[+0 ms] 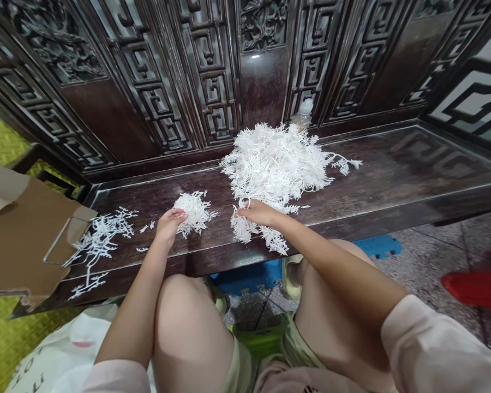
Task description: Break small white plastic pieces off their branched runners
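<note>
on a dark wooden bench (364,180) with a carved back (262,87), white frilly pieces lie in 3 groups. the left hand (172,222) is at the left edge of the small white pile (194,213), near the front of the seat; its thumb and fingertips are drawn close together, but whether they pinch a piece cannot be told. the right hand (251,212) is at the front left of the large white pile (278,158), fingers curled narrow around part of a white frilly piece (243,228), which hangs down toward the front edge of the bench. the large pile is the tallest of the 3, and 1 stringy sprig (344,164) sticks out from its right side. behind it, against the carved back, stands 1 clear bottle (305,113) with a pale cap. at the left end of the bench lie bare white branching stems (106,234), beside a brown cardboard piece (28,234). a few small white scraps (144,228) lie between the stems and the small pile.
</note>
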`<state>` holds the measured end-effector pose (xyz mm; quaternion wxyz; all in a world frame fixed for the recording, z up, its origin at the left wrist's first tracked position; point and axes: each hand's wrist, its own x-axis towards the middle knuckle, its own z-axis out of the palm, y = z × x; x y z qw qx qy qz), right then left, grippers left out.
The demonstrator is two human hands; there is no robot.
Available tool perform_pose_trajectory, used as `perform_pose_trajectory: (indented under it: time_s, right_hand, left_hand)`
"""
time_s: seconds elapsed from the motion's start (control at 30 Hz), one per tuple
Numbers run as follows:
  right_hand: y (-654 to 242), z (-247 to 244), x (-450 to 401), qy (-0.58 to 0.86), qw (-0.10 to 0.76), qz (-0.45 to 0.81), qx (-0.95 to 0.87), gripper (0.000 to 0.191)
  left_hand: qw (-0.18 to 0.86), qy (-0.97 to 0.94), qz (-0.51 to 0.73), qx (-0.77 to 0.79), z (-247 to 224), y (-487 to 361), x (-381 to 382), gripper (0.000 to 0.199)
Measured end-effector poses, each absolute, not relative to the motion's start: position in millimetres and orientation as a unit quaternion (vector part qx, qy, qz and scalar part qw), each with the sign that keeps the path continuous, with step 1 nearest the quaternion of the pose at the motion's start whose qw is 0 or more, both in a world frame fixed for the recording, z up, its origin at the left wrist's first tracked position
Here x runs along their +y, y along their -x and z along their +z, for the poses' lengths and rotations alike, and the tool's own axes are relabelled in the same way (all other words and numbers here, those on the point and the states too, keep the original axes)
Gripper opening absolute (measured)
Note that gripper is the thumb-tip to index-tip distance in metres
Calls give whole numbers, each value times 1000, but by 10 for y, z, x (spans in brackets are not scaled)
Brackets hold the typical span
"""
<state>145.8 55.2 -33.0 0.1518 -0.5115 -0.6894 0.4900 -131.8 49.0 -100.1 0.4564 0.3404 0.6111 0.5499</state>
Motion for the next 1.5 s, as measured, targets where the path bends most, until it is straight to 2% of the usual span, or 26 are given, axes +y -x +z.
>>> perform_pose_trajectory:
  time_s: [0.2, 0.37, 0.43, 0.53, 0.6, 0.8, 0.93, 1.13, 1.27, 1.5]
  right_hand:
    - [-1459, -360, 573, 502, 150, 493, -694, 28]
    - [-1465, -278, 550, 489, 140, 513, -692, 24]
    - [-1465, -248, 533, 477, 143, 530, -686, 22]
    - [-1463, -228, 514, 461, 160, 558, -672, 17]
    - [-1463, -225, 509, 440, 169, 577, -667, 15]
    - [-1498, -160, 509, 414, 189, 595, -663, 11]
    - [-1565, -51, 508, 400, 237, 618, -635, 9]
    - [-1673, 36, 493, 391, 304, 623, -606, 9]
    - [-1685, 38, 465, 382, 302, 636, -599, 11]
    - [-1656, 9, 453, 370, 297, 653, -590, 9]
  left_hand:
    - [434, -368, 506, 648, -977, 1312, 493, 37]
    - [353, -452, 460, 679, -737, 1098, 490, 20]
    - [387, -490, 441, 645, -581, 892, 456, 18]
    - [496, -540, 386, 560, -362, 511, 358, 21]
    - [522, -558, 376, 524, -269, 286, 289, 21]
    - [450, -567, 417, 550, -221, 5, 206, 16]
    - [443, -526, 482, 543, -160, -93, 159, 16]
    - [507, -478, 528, 486, -51, -222, 71, 22]
    - [542, -465, 528, 459, -68, -202, 63, 23]
    - [528, -479, 529, 460, -73, -228, 45, 22]
